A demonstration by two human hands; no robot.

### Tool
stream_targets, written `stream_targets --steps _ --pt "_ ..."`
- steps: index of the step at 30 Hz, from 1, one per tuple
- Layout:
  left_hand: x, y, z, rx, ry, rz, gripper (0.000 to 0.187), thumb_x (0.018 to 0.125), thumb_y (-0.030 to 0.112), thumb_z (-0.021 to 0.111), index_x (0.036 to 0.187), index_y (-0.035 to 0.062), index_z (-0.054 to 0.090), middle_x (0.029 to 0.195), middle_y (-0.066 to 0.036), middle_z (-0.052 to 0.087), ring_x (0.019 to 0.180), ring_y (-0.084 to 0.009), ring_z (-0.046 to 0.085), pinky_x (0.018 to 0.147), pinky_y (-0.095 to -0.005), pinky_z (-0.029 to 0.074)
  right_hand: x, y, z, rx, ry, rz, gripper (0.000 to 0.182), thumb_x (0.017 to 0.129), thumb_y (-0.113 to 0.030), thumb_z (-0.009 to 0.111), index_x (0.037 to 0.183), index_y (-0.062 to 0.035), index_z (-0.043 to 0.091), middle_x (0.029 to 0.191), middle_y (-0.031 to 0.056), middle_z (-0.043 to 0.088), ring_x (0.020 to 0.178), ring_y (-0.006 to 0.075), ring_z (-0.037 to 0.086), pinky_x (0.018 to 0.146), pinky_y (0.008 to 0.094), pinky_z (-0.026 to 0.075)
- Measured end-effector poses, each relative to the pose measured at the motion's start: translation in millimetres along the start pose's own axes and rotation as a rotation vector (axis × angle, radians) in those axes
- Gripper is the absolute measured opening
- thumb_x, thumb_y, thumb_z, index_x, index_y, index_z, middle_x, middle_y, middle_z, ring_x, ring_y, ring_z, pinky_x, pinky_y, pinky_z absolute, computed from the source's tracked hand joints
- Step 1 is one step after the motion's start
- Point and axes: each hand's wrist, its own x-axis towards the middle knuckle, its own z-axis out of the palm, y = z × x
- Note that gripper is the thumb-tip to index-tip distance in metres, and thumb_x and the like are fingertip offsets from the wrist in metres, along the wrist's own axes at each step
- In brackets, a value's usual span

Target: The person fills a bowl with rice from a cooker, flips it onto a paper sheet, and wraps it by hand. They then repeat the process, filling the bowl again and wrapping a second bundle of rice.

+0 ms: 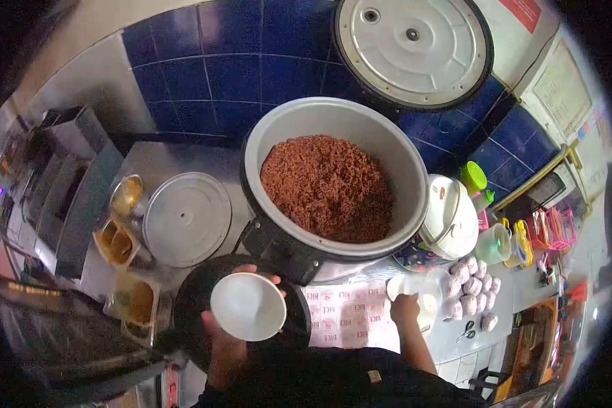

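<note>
My left hand (221,334) grips a white bowl (248,307) from below, thumb on one side and fingertips round the far rim. The bowl is tilted toward me, and its inside looks bare. My right hand (405,310) is closed beside a pale, translucent container (433,284), by a whitish rounded piece (400,284). What its fingers hold is hidden. Under it, to the left, lies printed wrapping paper (343,313) with red "RICE" lettering. Ahead of both hands stands a large open rice cooker (251,156) part-filled with reddish-brown rice (326,183).
The cooker's round lid (415,61) stands raised behind it. A flat metal lid (187,219) and food tubs (137,302) are at the left. Several wrapped bundles (470,285), scissors (466,332) and a white lidded pot (449,217) sit at the right.
</note>
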Motion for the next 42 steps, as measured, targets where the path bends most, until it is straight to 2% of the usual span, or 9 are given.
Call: stream_targets --steps 7,15,20,22,25,26,28,33,42 --pt "33.4 17.6 -15.2 -0.123 -0.149 0.002 0.11 0.064 0.07 0.068 0.134 -0.0031 0.026 0.122 -0.037 0.044 0.111 -0.047 0.052 0.086 -0.0543 0.051 4.6 -14.7 17.1 0.151 -0.047 0.283 0.017 0.083 -0.007 0.052 0.092 -0.0007 0.064 0.122 0.0232 0.053 0.114 0.0358 0.05 0.081 0.0394 0.053" --pt "27.9 15.4 -28.7 -0.275 -0.22 -0.068 0.105 0.064 0.063 0.074 0.136 0.0051 0.023 0.131 -0.035 0.034 0.118 -0.0519 0.04 0.095 -0.0613 0.041 -16.4 -6.6 63.3 0.129 0.7 0.016 0.025 0.07 0.005 0.062 0.092 -0.0036 0.056 0.133 0.0315 0.04 0.097 0.041 0.056 0.074 0.0443 0.048" --pt "24.3 13.7 -26.0 -0.284 -0.181 -0.059 0.107 0.065 0.064 0.073 0.138 0.0049 0.021 0.132 -0.035 0.035 0.118 -0.0512 0.042 0.095 -0.0603 0.041 -46.3 4.5 24.2 0.781 0.43 0.237 0.052 0.061 0.005 0.076 0.104 -0.0037 0.047 0.073 0.0104 0.06 0.066 0.0202 0.06 0.055 0.0342 0.046" --pt "22.0 10.8 -24.3 -0.264 -0.163 -0.035 0.107 0.065 0.065 0.072 0.138 0.0046 0.022 0.132 -0.034 0.036 0.117 -0.0511 0.043 0.096 -0.06 0.041 -49.3 17.1 -22.4 0.939 0.248 0.143 0.023 0.071 -0.007 0.075 0.083 -0.0026 0.056 0.061 0.0065 0.059 0.053 0.0143 0.055 0.047 0.0305 0.044" --pt "21.1 10.8 -18.8 -0.213 -0.119 -0.019 0.107 0.065 0.067 0.07 0.138 0.0044 0.024 0.131 -0.034 0.039 0.117 -0.0489 0.046 0.097 -0.0594 0.04 -66.8 45.1 -131.1 1.012 0.122 0.001 0.031 0.095 -0.028 0.05 0.078 -0.0034 0.058 0.056 0.0027 0.053 0.047 0.0105 0.049 0.043 0.0261 0.039" --pt "21.3 9.2 -17.7 -0.161 -0.092 0.004 0.107 0.065 0.068 0.069 0.139 0.0046 0.023 0.13 -0.034 0.04 0.117 -0.0477 0.046 0.098 -0.0596 0.039 -61.3 54.2 -137.8 0.987 0.483 -0.002 0.033 0.099 -0.03 0.044 0.082 -0.0042 0.057 0.059 0.0012 0.052 0.046 0.0099 0.046 0.044 0.0255 0.038" --pt "20.1 8.2 -11.6 -0.12 -0.064 0.028 0.108 0.065 0.069 0.068 0.139 0.0049 0.023 0.129 -0.034 0.041 0.117 -0.0466 0.047 0.098 -0.0597 0.038 -62.1 28.4 -232.5 1.345 0.233 -0.266 0.024 0.099 -0.018 0.044 0.115 -0.0019 0.05 0.078 0.0027 0.056 0.053 0.0071 0.046 0.044 0.024 0.037" --pt "19.0 7.4 4.5 -0.104 0.079 -0.03 0.108 0.063 0.066 0.073 0.137 0.0044 0.024 0.132 -0.027 0.042 0.126 -0.0428 0.04 0.097 -0.0628 0.04 20.9 -110.0 -353.0 0.038 0.587 -0.732 0.023 0.085 -0.01 0.052 0.107 -0.0064 0.059 0.093 0.0152 0.062 0.085 0.038 0.06 0.072 0.0416 0.049" --pt "21.6 2.4 -9.7 -0.17 -0.182 -0.035 0.105 0.068 0.069 0.066 0.143 0.016 0.016 0.144 -0.023 0.028 0.134 -0.0464 0.023 0.103 -0.0732 0.014 211.3 -234.7 -290.6 -0.759 0.465 -0.78 0.023 0.081 -0.016 0.057 0.102 -0.0102 0.065 0.082 0.0125 0.068 0.072 0.0274 0.068 0.061 0.0409 0.054"
